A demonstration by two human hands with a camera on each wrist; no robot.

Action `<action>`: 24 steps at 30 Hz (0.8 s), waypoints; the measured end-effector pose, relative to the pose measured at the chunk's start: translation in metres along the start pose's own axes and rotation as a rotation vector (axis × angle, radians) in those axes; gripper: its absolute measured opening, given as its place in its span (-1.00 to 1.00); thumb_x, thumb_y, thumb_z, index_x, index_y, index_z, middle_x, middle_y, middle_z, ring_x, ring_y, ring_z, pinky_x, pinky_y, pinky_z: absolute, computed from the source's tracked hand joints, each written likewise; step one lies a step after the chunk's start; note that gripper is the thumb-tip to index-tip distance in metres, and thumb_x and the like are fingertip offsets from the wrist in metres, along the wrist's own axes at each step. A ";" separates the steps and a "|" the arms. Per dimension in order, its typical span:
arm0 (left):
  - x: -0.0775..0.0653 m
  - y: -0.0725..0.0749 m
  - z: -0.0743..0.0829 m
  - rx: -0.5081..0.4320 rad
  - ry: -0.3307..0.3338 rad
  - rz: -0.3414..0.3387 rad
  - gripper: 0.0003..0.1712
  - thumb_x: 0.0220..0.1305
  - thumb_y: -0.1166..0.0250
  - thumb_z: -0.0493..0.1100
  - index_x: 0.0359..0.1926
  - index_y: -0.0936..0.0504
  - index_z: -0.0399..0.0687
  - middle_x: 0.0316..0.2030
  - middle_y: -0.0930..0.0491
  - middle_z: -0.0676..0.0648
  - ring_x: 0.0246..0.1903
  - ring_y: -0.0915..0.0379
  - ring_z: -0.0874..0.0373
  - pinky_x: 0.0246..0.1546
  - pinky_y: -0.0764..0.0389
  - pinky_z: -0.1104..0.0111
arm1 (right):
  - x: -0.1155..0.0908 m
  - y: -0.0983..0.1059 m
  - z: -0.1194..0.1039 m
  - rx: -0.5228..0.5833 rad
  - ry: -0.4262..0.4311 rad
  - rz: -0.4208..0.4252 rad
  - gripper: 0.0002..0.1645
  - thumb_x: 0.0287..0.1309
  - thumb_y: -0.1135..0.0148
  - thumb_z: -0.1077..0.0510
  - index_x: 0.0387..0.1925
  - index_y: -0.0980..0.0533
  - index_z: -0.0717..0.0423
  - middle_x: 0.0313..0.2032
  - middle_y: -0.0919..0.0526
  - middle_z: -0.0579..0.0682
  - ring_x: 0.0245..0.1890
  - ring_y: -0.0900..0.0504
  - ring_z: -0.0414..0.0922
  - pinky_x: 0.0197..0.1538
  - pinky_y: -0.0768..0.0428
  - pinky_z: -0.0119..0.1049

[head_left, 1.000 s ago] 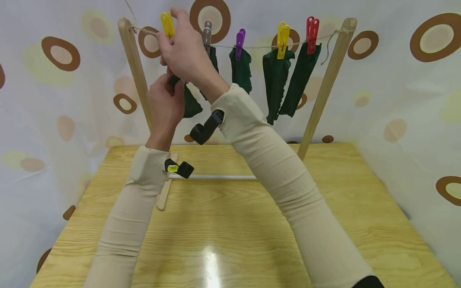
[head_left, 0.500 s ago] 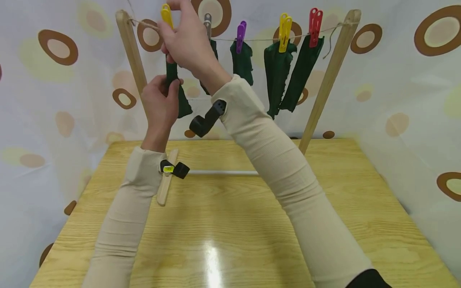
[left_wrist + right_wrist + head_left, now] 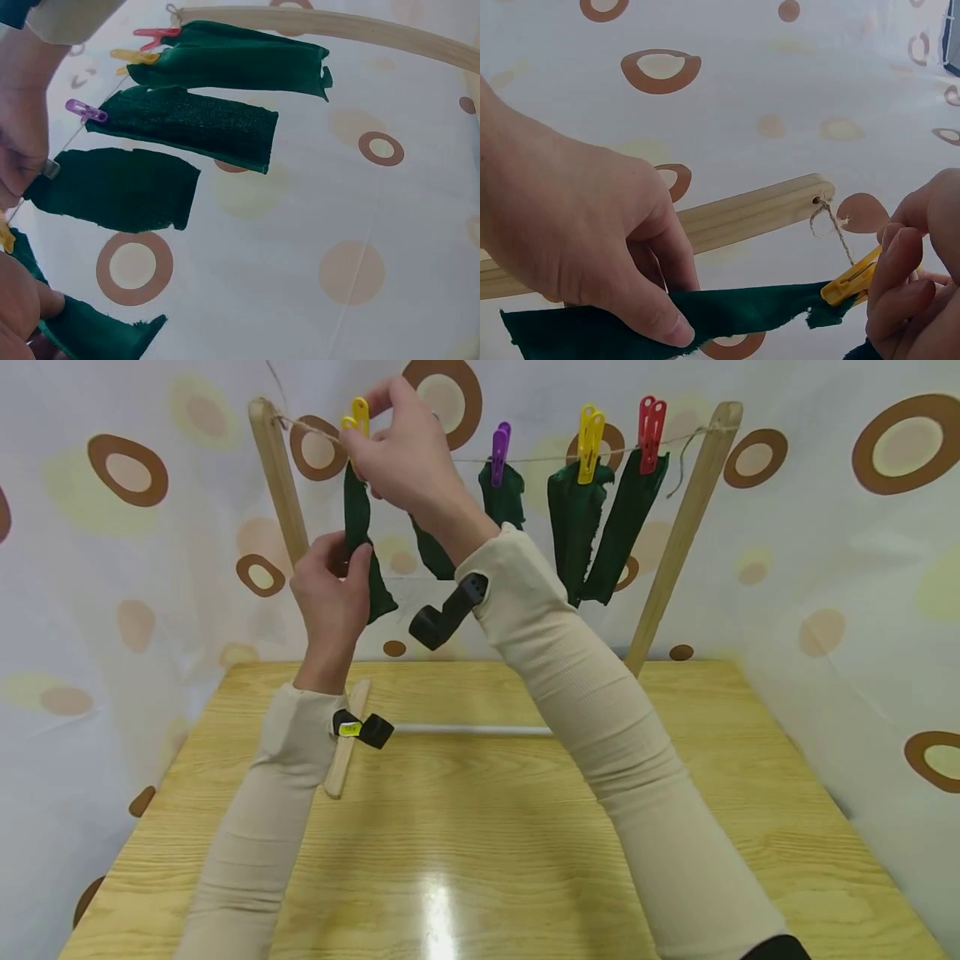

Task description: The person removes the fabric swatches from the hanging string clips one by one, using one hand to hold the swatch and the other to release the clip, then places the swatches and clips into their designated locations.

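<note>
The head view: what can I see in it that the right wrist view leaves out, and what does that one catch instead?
Only the head view shows the tabletop, purple clip and red clip. Only the right wrist view shows the hole in the wooden post and the yellow clip biting the green cloth; the right hand hides that bite in the head view. Both share that clip, cloth, post and both hands.
</note>
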State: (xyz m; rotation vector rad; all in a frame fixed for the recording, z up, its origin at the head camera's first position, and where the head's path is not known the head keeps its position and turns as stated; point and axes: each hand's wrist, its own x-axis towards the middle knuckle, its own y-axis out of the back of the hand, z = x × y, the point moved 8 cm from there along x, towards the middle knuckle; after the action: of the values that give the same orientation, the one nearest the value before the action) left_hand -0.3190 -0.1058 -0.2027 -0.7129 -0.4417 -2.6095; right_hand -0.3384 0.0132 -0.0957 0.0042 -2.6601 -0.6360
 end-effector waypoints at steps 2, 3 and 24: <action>0.000 0.001 -0.001 -0.007 -0.003 0.012 -0.67 0.35 -0.22 -0.11 0.00 -0.61 -0.27 -0.14 -0.64 -0.18 -0.29 -0.49 0.18 -0.18 -0.51 0.51 | 0.000 0.001 0.000 -0.010 0.002 0.003 -0.57 0.26 -0.22 0.04 0.09 -0.32 -0.02 -0.27 -0.52 -0.04 -0.47 -0.50 -0.19 -0.25 -0.58 -0.45; 0.000 0.002 -0.001 -0.010 0.000 0.011 -0.66 0.35 -0.22 -0.11 -0.01 -0.60 -0.27 -0.14 -0.64 -0.18 -0.29 -0.49 0.19 -0.16 -0.52 0.51 | 0.000 0.002 0.000 -0.011 0.003 0.003 -0.58 0.25 -0.23 0.05 0.08 -0.32 -0.02 -0.28 -0.52 -0.04 -0.48 -0.49 -0.18 -0.25 -0.58 -0.44; -0.005 0.015 -0.005 -0.186 0.067 -0.015 -0.71 0.35 -0.21 -0.14 -0.04 -0.63 -0.24 -0.21 -0.63 -0.19 -0.43 -0.62 0.34 -0.14 -0.63 0.43 | 0.004 -0.005 0.000 0.068 0.075 -0.090 -0.64 0.35 -0.09 0.10 0.12 -0.28 -0.03 -0.34 -0.47 0.00 -0.54 -0.43 -0.16 -0.28 -0.57 -0.42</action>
State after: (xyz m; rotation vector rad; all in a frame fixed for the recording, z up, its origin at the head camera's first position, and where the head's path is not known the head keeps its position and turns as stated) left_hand -0.3104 -0.1190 -0.2062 -0.6802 -0.1868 -2.7039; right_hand -0.3422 0.0084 -0.0967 0.1649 -2.6193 -0.5613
